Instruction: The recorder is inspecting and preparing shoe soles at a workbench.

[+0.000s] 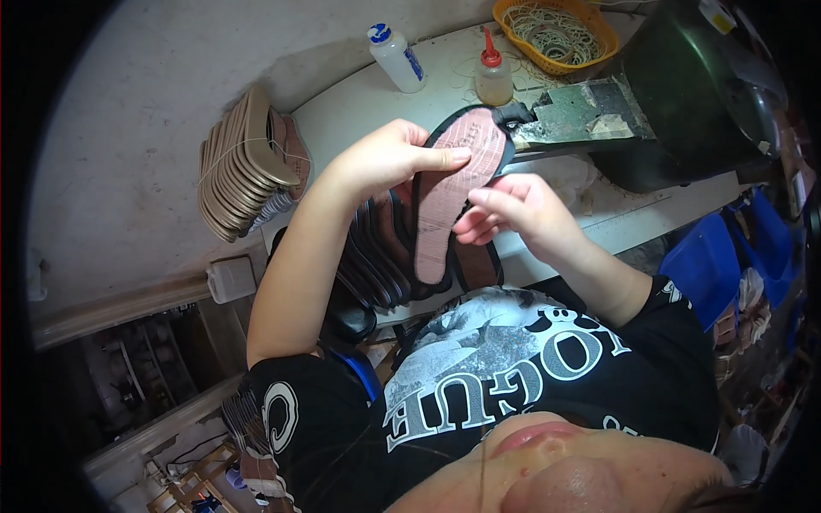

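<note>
Above the tabletop (342,111), just left of the tip of the green machine arm (590,111), a pink sole (440,192) with a black rim is held with its wide end far and its narrow end near. The left hand's fingers (442,160) clamp it, thumb on top; the right hand's fingers (500,203) pinch its right edge, nearer. Good handling, I judge, means a flat, light thumb so the sole does not buckle, with the right side guiding the edge in small, even turns and all skin clear of the arm's tip.

Hard to make out is how the sole's far edge meets the black fitting (515,113) there: touching or merely overlapping, I cannot tell. Most of the left grip is hidden beneath the sole, which also covers part of the stack of dark-rimmed soles (389,248). The machine's right end fades into darkness, and the black shirt (590,410) hides some of the tabletop's near edge.
</note>
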Tool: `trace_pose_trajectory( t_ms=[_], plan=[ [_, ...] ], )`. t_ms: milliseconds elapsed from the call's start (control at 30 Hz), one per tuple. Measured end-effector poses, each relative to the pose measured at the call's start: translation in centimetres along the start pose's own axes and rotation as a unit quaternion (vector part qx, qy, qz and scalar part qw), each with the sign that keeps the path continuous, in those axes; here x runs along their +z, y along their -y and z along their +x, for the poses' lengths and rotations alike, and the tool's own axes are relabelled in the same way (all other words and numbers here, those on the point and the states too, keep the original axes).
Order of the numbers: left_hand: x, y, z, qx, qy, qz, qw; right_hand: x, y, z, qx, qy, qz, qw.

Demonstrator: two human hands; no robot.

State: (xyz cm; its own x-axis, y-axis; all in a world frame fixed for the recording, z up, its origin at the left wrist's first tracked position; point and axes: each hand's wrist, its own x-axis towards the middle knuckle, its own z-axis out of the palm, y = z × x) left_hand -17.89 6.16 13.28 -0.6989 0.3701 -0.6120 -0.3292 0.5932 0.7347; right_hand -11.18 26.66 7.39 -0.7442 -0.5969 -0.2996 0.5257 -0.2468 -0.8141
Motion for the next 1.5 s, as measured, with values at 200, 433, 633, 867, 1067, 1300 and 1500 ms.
trace_pose_trajectory(
  t_ms=[200, 433, 633, 867, 1067, 1300, 1500],
  plan=[
    [1.3, -0.4, -0.5, -0.047, -0.002, -0.023, 0.999, -0.3, -1.3, -1.3, -0.061, -0.030, -0.084, 0.994],
    [1.6, 0.1, -1.2, -0.085, 0.052, -0.045, 0.994, -2.9, -0.8, -1.3, -0.091, -0.066, -0.104, 0.988],
    [2.1, 0.5, -1.1, -0.052, -0.034, -0.120, 0.991, -3.0, -1.1, -1.0, -0.069, -0.054, -0.039, 0.995],
    [1.4, 0.0, -0.1, -0.047, -0.076, -0.095, 0.991, -2.1, -0.6, -2.4, -0.054, -0.094, -0.009, 0.994],
    [0.4, 0.2, 1.6, -0.018, -0.106, -0.079, 0.991, -2.6, 0.5, -3.0, -0.013, -0.103, -0.099, 0.990],
    [-0.4, 1.6, 1.9, 0.128, -0.162, -0.207, 0.956, 0.2, 0.0, -1.0, -0.024, -0.055, -0.108, 0.992],
    [8.1, 4.5, -4.1, 0.222, -0.010, -0.500, 0.837, 3.6, -2.8, -3.7, -0.067, 0.081, -0.130, 0.986]
  ],
)
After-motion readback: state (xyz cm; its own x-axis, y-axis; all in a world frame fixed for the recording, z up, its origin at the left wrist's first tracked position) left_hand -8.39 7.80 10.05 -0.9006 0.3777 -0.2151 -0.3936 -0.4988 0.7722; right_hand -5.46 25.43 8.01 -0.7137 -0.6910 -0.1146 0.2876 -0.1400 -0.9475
